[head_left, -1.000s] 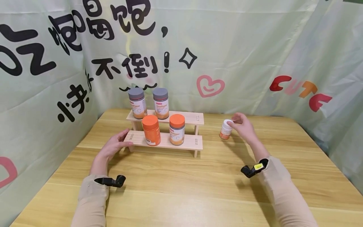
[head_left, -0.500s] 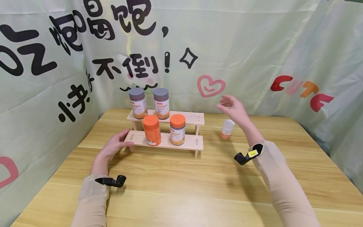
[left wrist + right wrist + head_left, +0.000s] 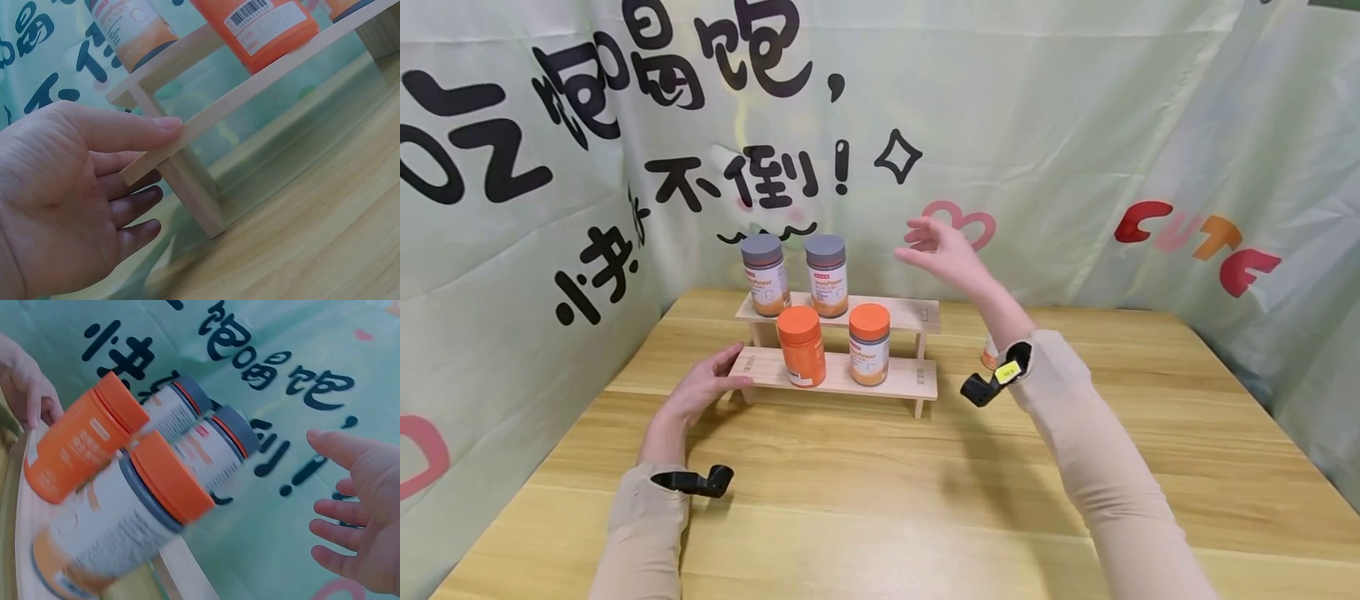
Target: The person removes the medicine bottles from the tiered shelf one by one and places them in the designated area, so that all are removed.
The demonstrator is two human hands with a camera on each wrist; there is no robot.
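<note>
My left hand [image 3: 700, 387] holds the left end of a two-step wooden display rack [image 3: 907, 377]. In the left wrist view its thumb lies on the edge of the lower board, with the fingers behind and below. An orange bottle [image 3: 802, 348] and an orange-lidded white-labelled bottle [image 3: 869, 346] stand on the lower step. Two grey-lidded bottles, the left one [image 3: 765, 277] and the right one [image 3: 827, 277], are on the upper step. Raised above that step's right end, my right hand [image 3: 947, 250] holds nothing, its fingers loosely extended.
A small white bottle [image 3: 990, 354] stands on the wooden table [image 3: 850, 500] right of the rack, mostly hidden by my right wrist. Printed curtain [image 3: 1060, 167] hangs behind the table and along its left side. Each wrist carries a black camera.
My right hand has left the small white bottle and moved up and left, to above the upper step's right end. My left hand and the bottles have stayed in place.
</note>
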